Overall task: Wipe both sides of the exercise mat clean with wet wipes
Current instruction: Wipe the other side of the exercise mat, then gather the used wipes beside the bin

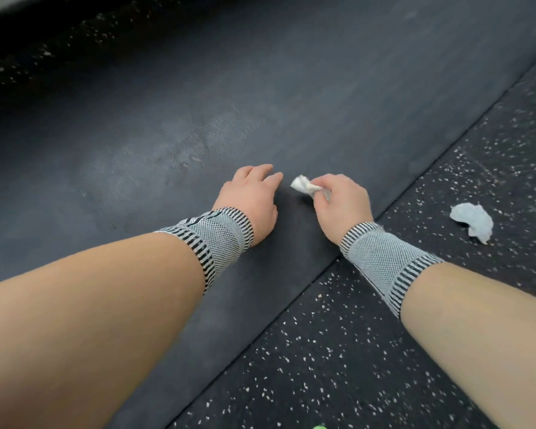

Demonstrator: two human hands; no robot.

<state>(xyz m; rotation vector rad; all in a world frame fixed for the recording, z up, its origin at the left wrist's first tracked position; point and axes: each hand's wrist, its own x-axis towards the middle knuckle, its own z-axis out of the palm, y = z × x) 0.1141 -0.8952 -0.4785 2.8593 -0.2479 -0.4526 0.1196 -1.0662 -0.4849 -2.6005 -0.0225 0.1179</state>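
The mat (260, 97), dark grey, fills the frame from 9 o'clock across the centre up to 1 o'clock; its near edge runs as a diagonal from 6 o'clock up to 2 o'clock. A paler, scuffed patch of woven texture shows on it toward 10 o'clock.

Both hands are over the mat just below centre. The left hand (251, 198) lies flat on the mat, fingers relaxed and spread toward 1 o'clock, holding nothing. Just beside it at 3 o'clock, the right hand (341, 201) has its fingers curled and pinches a crumpled white wipe (304, 184), whose free end sticks out toward the left hand. Whether the wipe touches the mat cannot be told. The two hands are near each other but apart.

Each wrist wears a grey knitted band with black-and-white striped edges: the left band (212, 239) and the right band (381, 261). Bare forearms run down to 7 and 4 o'clock.

The floor (338, 351), black with white flecks, takes the lower right from 6 to 2 o'clock and shows again in the top left corner. On it, at 3 o'clock, lies a second crumpled wipe (472, 222), well apart from the mat's edge. A small green thing (320, 426) peeks in at the bottom edge, too little of it to name.
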